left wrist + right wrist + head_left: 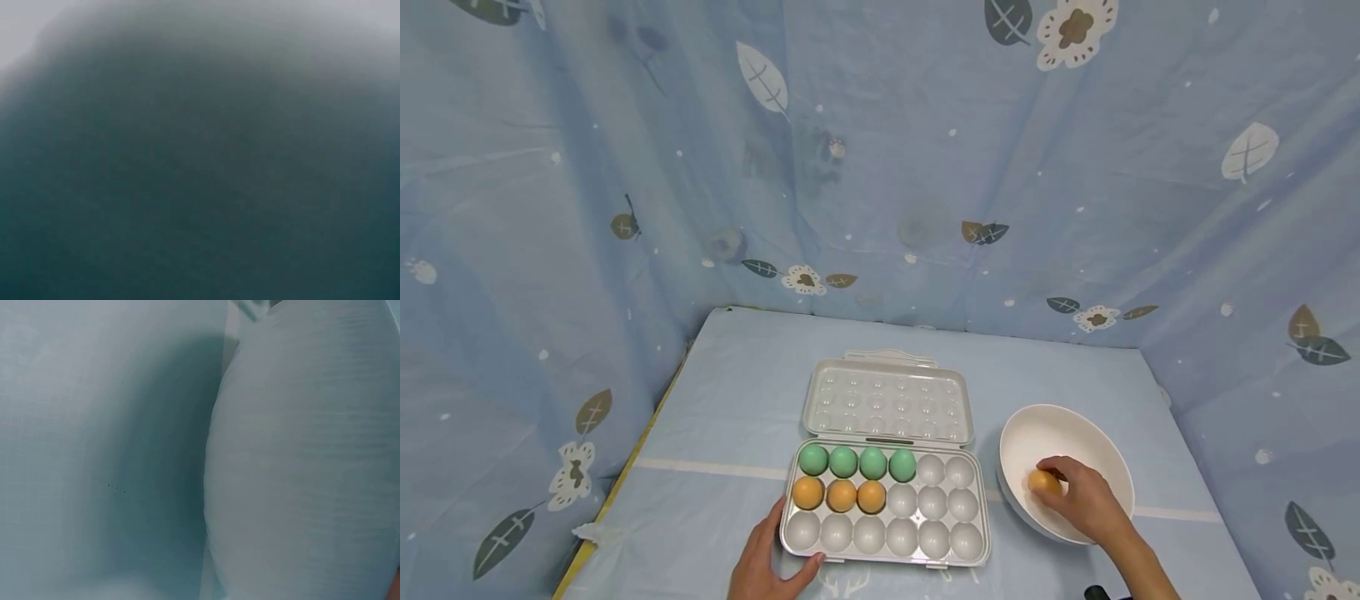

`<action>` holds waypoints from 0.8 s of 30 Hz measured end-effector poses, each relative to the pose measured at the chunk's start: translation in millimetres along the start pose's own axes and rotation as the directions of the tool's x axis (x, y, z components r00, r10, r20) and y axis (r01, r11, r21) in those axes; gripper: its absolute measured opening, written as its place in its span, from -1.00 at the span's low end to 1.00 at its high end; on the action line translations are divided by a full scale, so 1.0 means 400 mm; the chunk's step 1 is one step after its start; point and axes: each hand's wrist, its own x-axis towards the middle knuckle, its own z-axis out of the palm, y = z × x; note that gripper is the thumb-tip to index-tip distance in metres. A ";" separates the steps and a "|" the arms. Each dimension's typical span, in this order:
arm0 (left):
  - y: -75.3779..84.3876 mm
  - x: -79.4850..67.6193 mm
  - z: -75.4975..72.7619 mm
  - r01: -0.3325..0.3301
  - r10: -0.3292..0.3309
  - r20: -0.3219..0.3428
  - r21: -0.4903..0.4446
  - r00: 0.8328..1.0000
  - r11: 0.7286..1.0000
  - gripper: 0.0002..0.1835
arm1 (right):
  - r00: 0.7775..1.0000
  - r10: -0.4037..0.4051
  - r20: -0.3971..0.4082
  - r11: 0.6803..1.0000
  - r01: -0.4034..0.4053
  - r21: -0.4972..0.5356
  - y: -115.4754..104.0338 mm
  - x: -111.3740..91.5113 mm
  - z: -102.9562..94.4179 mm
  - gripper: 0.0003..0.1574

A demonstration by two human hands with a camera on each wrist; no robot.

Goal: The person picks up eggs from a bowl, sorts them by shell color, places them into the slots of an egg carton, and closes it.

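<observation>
An egg box (901, 560) with its lid (887, 400) folded back lies on the table. Several green balls (872, 463) fill the left of its back row, and three orange balls (841, 496) the left of its middle row. My left hand (767, 562) rests at the near left corner, thumb along the front edge and fingers by the left side. To the right, inside a white bowl (1105, 450), my right hand (1086, 500) holds an orange ball (1042, 482) between thumb and fingers. The bowl's outer wall (300, 456) fills much of the right wrist view.
A light blue cloth (730, 383) with a pale stripe covers the table. Patterned blue curtains (887, 167) hang behind it and at both sides. Some small black object (1096, 592) shows beside the right forearm. Only a dark blur appears in the left wrist view.
</observation>
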 end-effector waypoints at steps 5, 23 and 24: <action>0.002 0.000 -0.001 0.006 -0.006 0.005 0.004 1.000 1.000 0.20 | 0.999 0.018 -0.036 1.000 -0.018 0.013 0.000 0.002 -0.001 -0.56; 0.003 -0.001 0.003 0.009 -0.009 -0.006 0.011 1.000 1.000 0.20 | 0.911 -0.204 -0.359 0.979 0.188 -0.080 -0.058 0.040 -0.057 -0.43; 0.004 -0.001 0.002 0.012 -0.012 -0.003 0.009 1.000 1.000 0.20 | 0.906 -0.214 -0.366 0.977 0.200 -0.076 -0.062 0.043 -0.057 -0.43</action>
